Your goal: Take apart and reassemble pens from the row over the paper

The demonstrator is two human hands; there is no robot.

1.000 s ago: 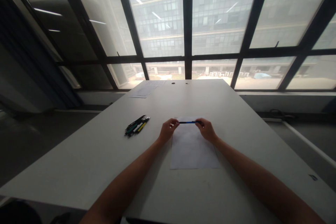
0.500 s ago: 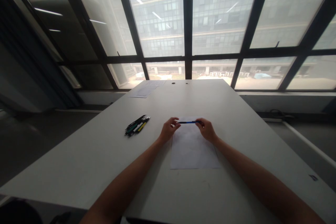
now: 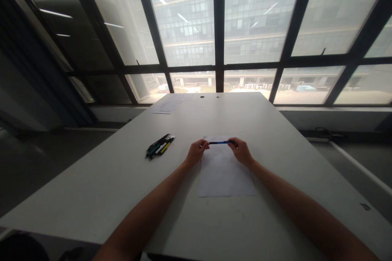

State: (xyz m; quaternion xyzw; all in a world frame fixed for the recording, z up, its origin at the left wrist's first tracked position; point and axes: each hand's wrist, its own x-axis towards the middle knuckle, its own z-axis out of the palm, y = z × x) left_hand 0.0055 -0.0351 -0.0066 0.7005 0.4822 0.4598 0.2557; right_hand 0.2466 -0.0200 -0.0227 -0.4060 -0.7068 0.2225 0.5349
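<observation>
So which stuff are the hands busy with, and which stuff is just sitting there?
In use:
- blue pen, held at its ends by the left hand and right hand
- sheet of paper under the hands

Just lying about:
- bunch of pens to the left
- far paper near the window
- the table bears it all

The left hand (image 3: 196,151) is closing its fingers back onto the end of the blue pen (image 3: 219,142), after having them slightly spread half a second ago
</observation>
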